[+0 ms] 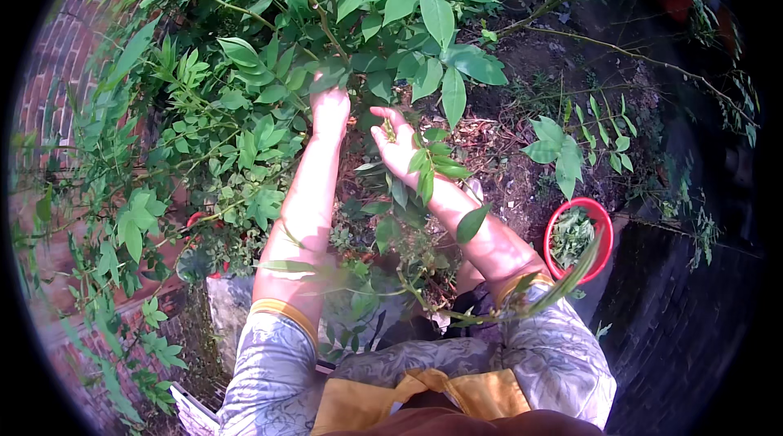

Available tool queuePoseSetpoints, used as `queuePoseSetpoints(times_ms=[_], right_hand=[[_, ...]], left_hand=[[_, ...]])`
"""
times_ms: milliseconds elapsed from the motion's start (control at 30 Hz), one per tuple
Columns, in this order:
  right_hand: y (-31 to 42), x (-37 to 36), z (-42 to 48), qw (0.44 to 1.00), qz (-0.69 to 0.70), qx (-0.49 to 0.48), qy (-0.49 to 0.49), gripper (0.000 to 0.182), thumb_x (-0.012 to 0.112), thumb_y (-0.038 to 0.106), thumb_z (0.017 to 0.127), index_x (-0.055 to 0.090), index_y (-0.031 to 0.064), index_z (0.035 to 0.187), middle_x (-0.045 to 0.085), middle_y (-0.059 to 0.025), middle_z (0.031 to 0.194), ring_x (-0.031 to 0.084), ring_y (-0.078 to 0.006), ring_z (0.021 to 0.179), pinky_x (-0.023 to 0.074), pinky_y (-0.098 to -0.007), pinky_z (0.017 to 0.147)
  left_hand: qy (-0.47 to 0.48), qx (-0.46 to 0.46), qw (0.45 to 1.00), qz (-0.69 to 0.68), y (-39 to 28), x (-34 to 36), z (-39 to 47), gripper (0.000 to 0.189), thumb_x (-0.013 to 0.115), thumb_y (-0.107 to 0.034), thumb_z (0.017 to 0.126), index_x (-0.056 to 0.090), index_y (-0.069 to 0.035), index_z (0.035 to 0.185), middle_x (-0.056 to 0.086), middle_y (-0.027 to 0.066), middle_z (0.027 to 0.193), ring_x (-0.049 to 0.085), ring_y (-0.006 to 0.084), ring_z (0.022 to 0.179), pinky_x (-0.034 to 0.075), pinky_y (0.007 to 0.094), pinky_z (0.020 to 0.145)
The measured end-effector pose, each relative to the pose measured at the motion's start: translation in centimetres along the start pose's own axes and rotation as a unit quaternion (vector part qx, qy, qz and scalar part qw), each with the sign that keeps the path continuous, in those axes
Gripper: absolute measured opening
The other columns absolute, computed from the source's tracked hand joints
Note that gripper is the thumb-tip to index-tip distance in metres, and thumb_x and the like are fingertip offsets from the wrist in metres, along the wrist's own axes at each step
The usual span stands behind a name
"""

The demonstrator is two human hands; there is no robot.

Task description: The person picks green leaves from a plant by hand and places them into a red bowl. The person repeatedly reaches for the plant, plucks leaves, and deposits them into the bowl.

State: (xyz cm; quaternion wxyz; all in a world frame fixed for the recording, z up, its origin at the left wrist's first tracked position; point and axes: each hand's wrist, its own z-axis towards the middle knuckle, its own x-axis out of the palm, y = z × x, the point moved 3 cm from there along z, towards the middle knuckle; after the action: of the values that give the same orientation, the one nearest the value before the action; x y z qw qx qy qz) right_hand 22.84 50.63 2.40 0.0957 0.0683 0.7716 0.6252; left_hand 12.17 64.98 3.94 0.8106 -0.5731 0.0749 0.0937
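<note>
My left hand [331,107] reaches up into the leafy branches at the upper middle, near a thorny green stem [318,8]. Leaves cover its fingertips, so what they touch is hidden. Just to its right is my right hand [396,141], palm turned up and fingers partly spread. A small green sprig [389,129] lies against its fingers and palm. A leafy shoot [433,164] hangs over the right wrist. Broad green leaves [437,17] spread above both hands.
On the right stands a red plastic bowl [605,247] with picked green leaves [572,237] in it. Long thin branches [636,56] cross the upper right. A brick wall [58,75] runs along the left. Dry litter covers the soil [495,142]. A curved stem passes close below my arms.
</note>
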Motion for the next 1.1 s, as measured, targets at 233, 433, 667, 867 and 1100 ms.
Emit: queuePoseSetpoints(times_ms=[233,433,667,867,1100], right_hand=[[-3.0,-4.7,0.7,0.965,0.159,-0.021,-0.206,0.058,0.053,0.006,0.089,0.027,0.0090,0.140,0.047,0.0016,0.069,0.041,-0.0065,0.050,0.0347,-0.0200,0.044],[-4.9,-6.8,-1.6,0.969,0.146,0.047,-0.195,0.045,0.054,0.010,0.089,0.038,0.0043,0.131,0.056,-0.0054,0.084,0.046,-0.0075,0.052,0.0387,-0.0242,0.044],[-8.2,-8.6,-3.7,0.983,-0.085,0.084,-0.142,0.057,0.054,0.013,0.088,0.028,0.0049,0.138,0.041,-0.0196,0.137,0.041,-0.0321,0.127,0.0321,-0.0373,0.106],[-9.8,-10.6,-4.0,0.996,0.074,-0.005,-0.055,0.061,0.057,0.015,0.089,0.027,0.0115,0.142,0.055,-0.0130,0.113,0.051,-0.0202,0.094,0.0413,-0.0306,0.081],[-6.9,-13.1,-3.6,0.948,0.317,0.001,0.005,0.072,0.054,0.010,0.090,0.013,0.0214,0.148,0.058,-0.0126,0.116,0.044,-0.0047,0.056,0.0405,-0.0183,0.054]], left_hand=[[0.155,-0.196,0.967,-0.040,-4.1,2.3,-6.5,0.020,0.053,-0.019,0.093,0.058,0.000,0.099,0.061,0.0050,0.073,0.057,0.0106,0.063,0.048,0.0244,0.057],[0.022,-0.473,0.720,-0.508,-4.7,10.8,-2.7,0.028,0.041,-0.029,0.097,0.053,-0.005,0.101,0.055,0.0038,0.074,0.051,0.0137,0.056,0.048,0.0282,0.056],[0.042,-0.601,0.656,-0.454,-4.1,15.0,-0.2,0.024,0.051,-0.025,0.093,0.051,-0.001,0.092,0.056,0.0082,0.076,0.057,0.0212,0.064,0.055,0.0409,0.070],[0.132,-0.625,0.654,-0.405,-4.7,9.5,-9.3,0.019,0.045,-0.012,0.092,0.052,0.002,0.102,0.058,0.0075,0.076,0.058,0.0244,0.068,0.055,0.0403,0.072],[0.341,-0.561,0.706,-0.265,-1.0,-4.3,-18.9,0.028,0.049,-0.012,0.093,0.053,-0.004,0.119,0.062,0.0053,0.084,0.057,0.0119,0.059,0.049,0.0247,0.048]])
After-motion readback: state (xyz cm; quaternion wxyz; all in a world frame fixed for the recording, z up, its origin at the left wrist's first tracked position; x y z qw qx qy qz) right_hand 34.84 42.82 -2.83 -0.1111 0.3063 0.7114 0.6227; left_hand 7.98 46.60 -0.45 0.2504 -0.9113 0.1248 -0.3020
